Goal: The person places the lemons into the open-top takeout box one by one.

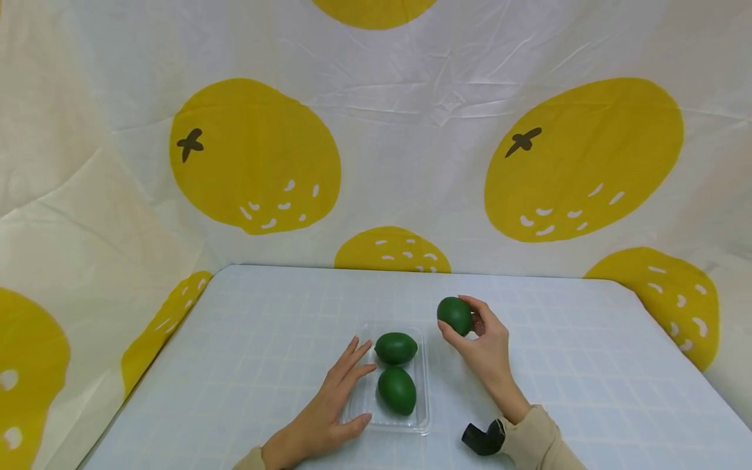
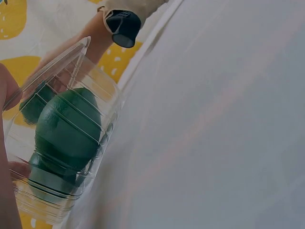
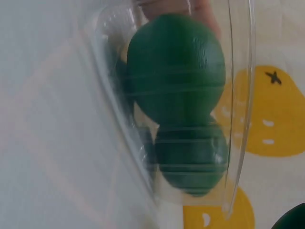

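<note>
A clear plastic container point(image 1: 401, 421) stands on the table with two dark green limes in it. The far lime point(image 1: 396, 348) lies sideways, and the near lime point(image 1: 397, 390) sits just in front of it. My right hand point(image 1: 484, 339) pinches a third lime point(image 1: 454, 314) between thumb and fingers, beyond the container's right side. At the container's left side is my left hand point(image 1: 331, 398), fingers spread and fairly straight. Both wrist views show the limes through the ribbed clear wall point(image 2: 107, 125), and a bit of the held lime point(image 3: 293, 220) appears at the right wrist view's lower corner.
The table point(image 1: 587, 365) wears a pale checked cover. Behind it and along the left hangs a white cloth point(image 1: 405, 143) printed with big yellow fruit. A black wrist-worn device point(image 1: 484, 437) sits at the right cuff, close to the tabletop.
</note>
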Available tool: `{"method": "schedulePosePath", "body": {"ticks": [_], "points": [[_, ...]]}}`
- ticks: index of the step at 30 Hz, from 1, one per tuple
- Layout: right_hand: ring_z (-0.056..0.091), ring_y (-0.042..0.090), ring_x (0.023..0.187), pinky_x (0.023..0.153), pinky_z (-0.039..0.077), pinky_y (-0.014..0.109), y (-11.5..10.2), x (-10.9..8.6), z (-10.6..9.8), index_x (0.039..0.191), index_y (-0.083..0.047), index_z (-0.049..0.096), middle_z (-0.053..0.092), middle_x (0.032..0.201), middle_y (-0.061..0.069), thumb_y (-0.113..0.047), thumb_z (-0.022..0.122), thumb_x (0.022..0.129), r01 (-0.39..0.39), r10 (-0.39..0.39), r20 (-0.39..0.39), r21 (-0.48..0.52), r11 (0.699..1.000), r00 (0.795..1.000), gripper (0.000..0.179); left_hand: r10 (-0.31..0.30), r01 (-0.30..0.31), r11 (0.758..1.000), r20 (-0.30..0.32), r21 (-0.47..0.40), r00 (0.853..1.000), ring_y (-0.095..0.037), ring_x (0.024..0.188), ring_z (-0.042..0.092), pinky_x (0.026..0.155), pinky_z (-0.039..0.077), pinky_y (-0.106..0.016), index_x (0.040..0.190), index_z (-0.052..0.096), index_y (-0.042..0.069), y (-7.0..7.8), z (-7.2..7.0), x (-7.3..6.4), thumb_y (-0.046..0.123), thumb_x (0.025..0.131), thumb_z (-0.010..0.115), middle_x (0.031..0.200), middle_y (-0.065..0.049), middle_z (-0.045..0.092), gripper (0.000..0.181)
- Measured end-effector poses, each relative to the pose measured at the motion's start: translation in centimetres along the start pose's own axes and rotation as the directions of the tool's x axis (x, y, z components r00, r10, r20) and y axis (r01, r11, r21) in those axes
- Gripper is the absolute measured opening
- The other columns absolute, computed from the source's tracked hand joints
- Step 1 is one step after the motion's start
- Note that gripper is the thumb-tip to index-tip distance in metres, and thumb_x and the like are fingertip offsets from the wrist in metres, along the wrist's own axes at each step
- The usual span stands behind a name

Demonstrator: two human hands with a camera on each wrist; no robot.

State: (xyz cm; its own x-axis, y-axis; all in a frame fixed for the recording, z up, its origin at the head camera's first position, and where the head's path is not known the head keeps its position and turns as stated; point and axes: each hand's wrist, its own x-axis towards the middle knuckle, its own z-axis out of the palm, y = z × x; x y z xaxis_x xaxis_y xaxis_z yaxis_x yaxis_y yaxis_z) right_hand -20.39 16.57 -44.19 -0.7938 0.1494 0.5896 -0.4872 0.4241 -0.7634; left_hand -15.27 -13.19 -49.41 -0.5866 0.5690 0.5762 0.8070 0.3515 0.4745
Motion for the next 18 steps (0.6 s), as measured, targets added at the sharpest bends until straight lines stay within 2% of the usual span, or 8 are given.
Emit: {"method": "schedulePosePath", "body": {"ticks": [7,12,15,18], "points": [[0.060,0.015,0.080,0.073,0.053,0.017,-2.3,-0.8,0.9,0.124,-0.004,0.062,0.066,0.109,0.006,-0.003,0.087,0.071,0.014,-0.018,0.070,0.047,0.999,0.997,0.058,0.003,-0.003,1.000,-0.002,-0.003,1.000,-0.046,0.148,0.011,0.118,0.008,-0.039,0.143,0.046,0.006,0.0,0.0,0.1,0.027,0.087,0.063,0.162,-0.015,0.020,0.062],[0.059,0.014,0.078,0.071,0.054,0.020,-3.4,-1.6,1.8,0.123,0.000,0.062,0.066,0.109,0.007,0.002,0.086,0.070,0.051,-0.057,0.124,0.057,0.997,0.991,0.058,0.012,-0.012,1.000,-0.006,0.007,1.000,-0.046,0.148,0.011,0.118,0.007,-0.036,0.144,0.044,0.005,0.0,0.0,0.0,0.029,0.088,0.063,0.162,-0.016,0.021,0.064],[0.060,0.014,0.077,0.070,0.056,0.025,-4.2,-2.4,2.6,0.123,0.001,0.061,0.067,0.110,0.009,0.004,0.086,0.069,0.099,-0.110,0.167,0.072,0.992,0.980,0.060,0.030,-0.030,1.000,-0.011,0.009,0.999,-0.045,0.148,0.012,0.118,0.006,-0.033,0.147,0.039,0.001,0.0,0.0,0.0,0.031,0.090,0.061,0.161,-0.018,0.022,0.068],[0.062,0.014,0.080,0.069,0.057,0.030,-4.8,-3.4,3.4,0.125,-0.004,0.061,0.067,0.112,0.007,-0.001,0.087,0.068,0.166,-0.180,0.229,0.078,0.983,0.957,0.062,0.052,-0.052,0.999,-0.021,0.009,0.998,-0.046,0.147,0.013,0.118,0.005,-0.030,0.150,0.033,-0.004,-0.1,0.0,0.0,0.033,0.092,0.060,0.160,-0.021,0.024,0.074]]}}
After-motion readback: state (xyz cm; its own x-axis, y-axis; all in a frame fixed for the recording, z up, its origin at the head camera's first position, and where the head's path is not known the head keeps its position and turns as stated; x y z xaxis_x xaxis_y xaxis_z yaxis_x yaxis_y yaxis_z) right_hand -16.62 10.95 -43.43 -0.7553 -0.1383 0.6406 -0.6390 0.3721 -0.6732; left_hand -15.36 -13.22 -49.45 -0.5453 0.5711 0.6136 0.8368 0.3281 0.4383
